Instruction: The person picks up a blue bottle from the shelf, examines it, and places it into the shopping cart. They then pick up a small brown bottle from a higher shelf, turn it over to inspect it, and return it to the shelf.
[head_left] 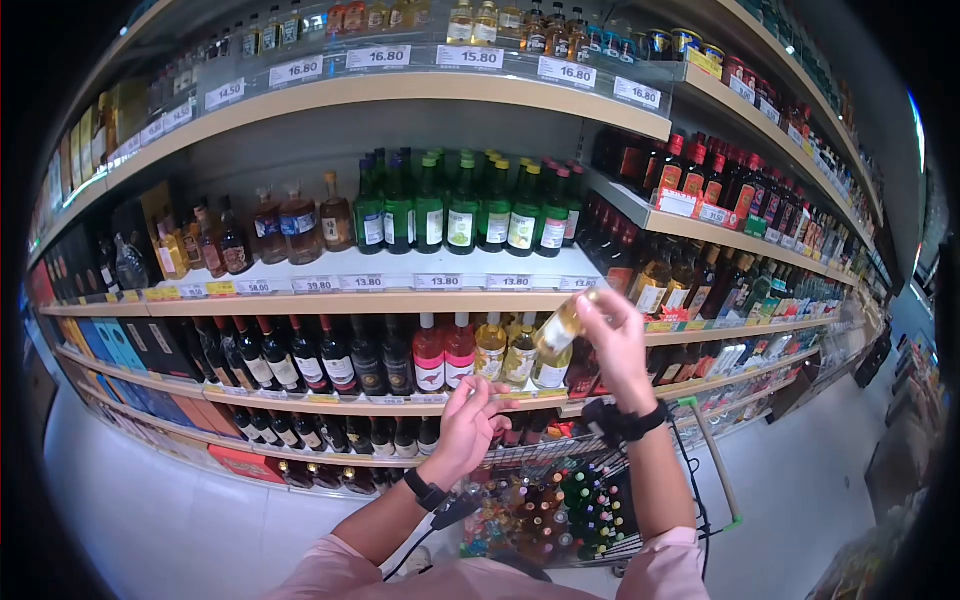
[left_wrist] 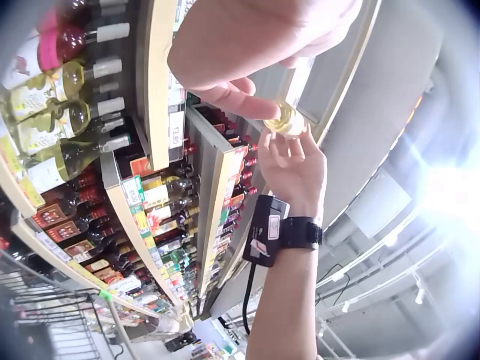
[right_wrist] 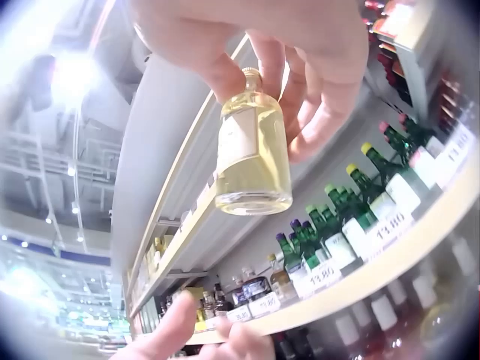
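Observation:
A small clear bottle of pale yellow liquid [right_wrist: 253, 161] hangs from the right hand [right_wrist: 300, 60], whose fingers and thumb pinch its neck. In the head view the right hand [head_left: 618, 345] holds this bottle [head_left: 560, 330] tilted in front of the lower shelves. Lower and to its left, the left hand [head_left: 472, 425] is raised with nothing in it, its fingers loosely bent. The left wrist view shows the bottle [left_wrist: 286, 120] between the near left hand [left_wrist: 259, 45] and the right hand [left_wrist: 292, 169]; whether the left fingertip touches it cannot be told.
Green bottles [head_left: 461, 215] line the middle shelf [head_left: 330, 303] above several price tags. Wine bottles [head_left: 283, 355] fill the shelf below. A wire cart [head_left: 722, 470] holding many small bottles [head_left: 545, 505] stands below the hands. More stocked shelves [head_left: 750, 240] run along the right.

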